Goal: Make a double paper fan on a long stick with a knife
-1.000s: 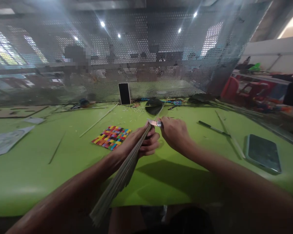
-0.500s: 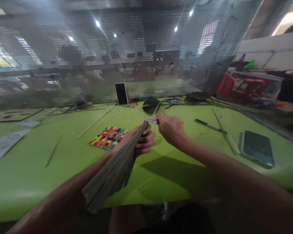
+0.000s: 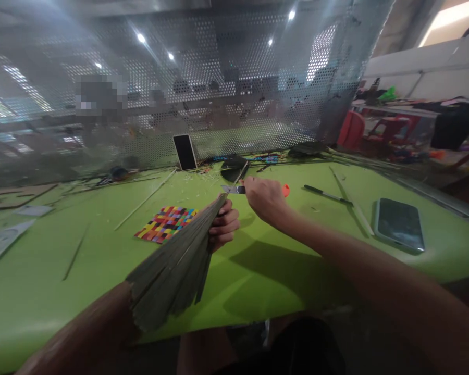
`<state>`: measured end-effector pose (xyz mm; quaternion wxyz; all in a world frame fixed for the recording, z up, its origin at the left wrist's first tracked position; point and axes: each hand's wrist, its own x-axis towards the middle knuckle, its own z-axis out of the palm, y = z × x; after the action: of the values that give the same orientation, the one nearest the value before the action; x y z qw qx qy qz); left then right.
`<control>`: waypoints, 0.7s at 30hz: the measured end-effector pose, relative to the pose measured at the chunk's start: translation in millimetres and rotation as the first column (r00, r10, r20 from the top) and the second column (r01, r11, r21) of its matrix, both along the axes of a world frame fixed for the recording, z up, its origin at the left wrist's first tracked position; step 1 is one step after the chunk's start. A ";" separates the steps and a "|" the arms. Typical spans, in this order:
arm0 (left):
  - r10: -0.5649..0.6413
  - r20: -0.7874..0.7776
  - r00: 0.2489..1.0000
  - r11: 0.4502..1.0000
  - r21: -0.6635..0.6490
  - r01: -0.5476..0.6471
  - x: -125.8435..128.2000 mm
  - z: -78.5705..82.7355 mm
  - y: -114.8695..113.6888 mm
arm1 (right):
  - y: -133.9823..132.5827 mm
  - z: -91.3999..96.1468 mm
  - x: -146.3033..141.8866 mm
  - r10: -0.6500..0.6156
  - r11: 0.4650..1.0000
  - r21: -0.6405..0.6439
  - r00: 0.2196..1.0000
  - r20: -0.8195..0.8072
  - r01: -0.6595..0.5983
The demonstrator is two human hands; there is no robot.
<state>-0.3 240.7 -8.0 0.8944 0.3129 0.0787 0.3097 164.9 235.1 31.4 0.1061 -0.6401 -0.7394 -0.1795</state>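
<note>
My left hand (image 3: 224, 225) is closed around the narrow end of a bundle of flat grey-green strips (image 3: 175, 263), which look like dried leaf. The strips fan out over my left forearm toward me. In my right hand (image 3: 268, 198) is a utility knife (image 3: 234, 189), its blade pointing left across the narrow tip of the bundle. An orange end of the knife shows beyond my right hand. Whether the blade touches the strips I cannot tell. A thin pale stick rises just behind the blade. Close by on the left lies a colourful woven mat (image 3: 166, 224), partly covered by the bundle.
On the green table (image 3: 269, 297), a phone (image 3: 399, 224) lies at the right beside a pen (image 3: 328, 195) and a pale stick (image 3: 352, 200). A second phone (image 3: 185, 152) leans on the perforated screen (image 3: 250, 120). A black round piece (image 3: 233, 169) and scraps lie in front of it.
The view has shifted, moving the table things slightly left. The bundle has turned and now shows its strips spread wider. My right hand still holds the knife at the bundle's tip.
</note>
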 end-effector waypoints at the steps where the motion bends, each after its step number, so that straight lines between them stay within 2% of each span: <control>1: 0.009 -0.007 1.000 1.000 -0.003 -0.009 0.2 -0.5 0.4 | 0.5 -0.8 0.2 0.003 1.000 -0.002 1.000 0.002 -0.003; 6: 0.013 0.005 1.000 0.999 -0.032 -0.013 -3.2 -3.5 0.4 | 5.7 -2.9 6.8 0.013 1.000 -0.008 1.000 0.005 -0.013; 12: -0.041 -0.059 0.997 0.999 -0.025 0.040 -6.5 -4.8 1.1 | 15.7 -3.9 21.6 -0.007 1.000 -0.030 1.000 -0.005 0.007; 21: -0.178 0.053 0.983 0.984 -0.017 0.179 -7.1 -10.7 5.0 | 22.5 -8.3 33.4 -0.033 0.998 -0.048 0.999 -0.019 0.032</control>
<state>-7.4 245.8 -18.7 0.9237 0.3009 0.0305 0.2352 198.4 257.6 23.1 0.0951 -0.6561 -0.7319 -0.1572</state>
